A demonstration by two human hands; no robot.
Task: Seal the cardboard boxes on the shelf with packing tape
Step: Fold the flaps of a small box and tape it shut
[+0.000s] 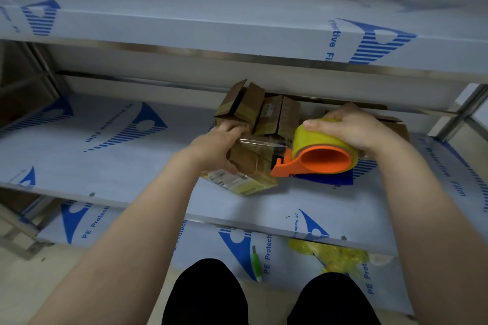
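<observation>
Two hands are used: the cardboard box (248,163) is gripped by the left hand (214,149), the orange tape dispenser (317,159) by the right hand (351,129); a clear tape strip (260,142) is apparently stretched between them.

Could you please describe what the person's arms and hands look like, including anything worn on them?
Both forearms are bare as far as the picture shows: no sleeves reach into view. The left hand and the right hand wear no gloves, and no rings, watch or bracelet can be seen on the fingers or wrists. Nothing is marked on them. Lower down, the legs are in black trousers.
</observation>
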